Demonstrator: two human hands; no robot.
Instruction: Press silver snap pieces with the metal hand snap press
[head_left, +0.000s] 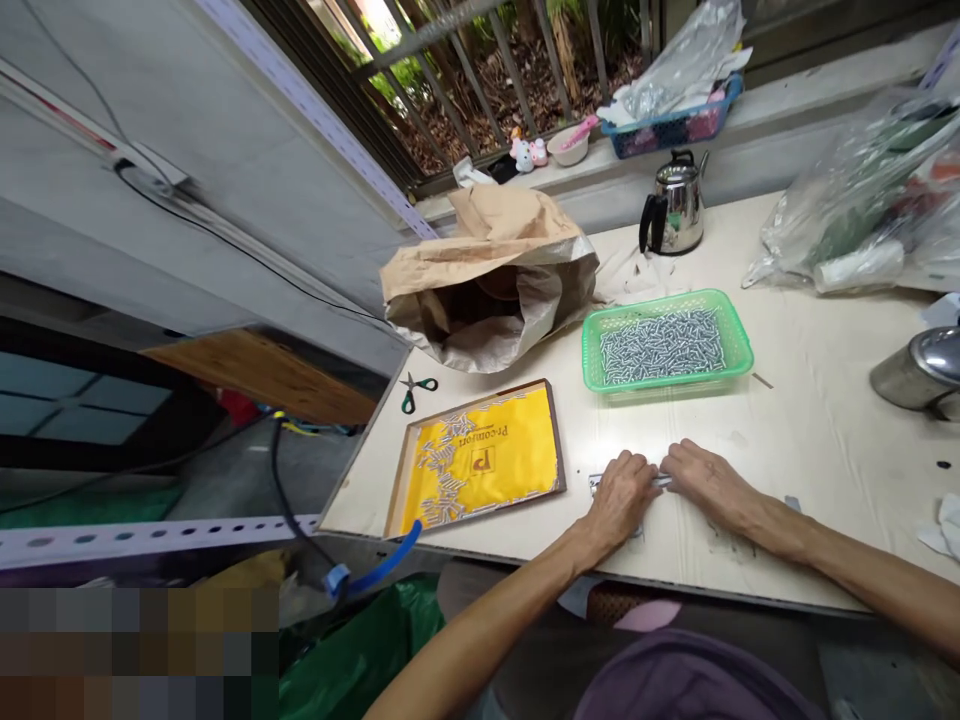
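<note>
Close to the table's front edge, both hands bend over a thin silvery metal strip [662, 481]. My left hand [624, 497] is closed on it, with fingers curled down; a short end of metal shows to its left. My right hand [701, 485] grips the strip from the other side, fingertips pressed together. The fingers cover most of the strip, so its exact kind is hidden. Beyond the hands is a green plastic basket [739, 350] of small metal pins [660, 345]. To the left, a shallow tray [556, 440] with a yellow lining [517, 440] holds more scattered pins [444, 465].
Green-handled scissors [415, 390] lie by the left edge. An open brown paper bag [487, 240] stands behind the tray. Farther back are a steel kettle [679, 205] and plastic bags [862, 190]. A metal container [919, 370] is at the right. A blue tube [386, 563] reaches the tray's corner.
</note>
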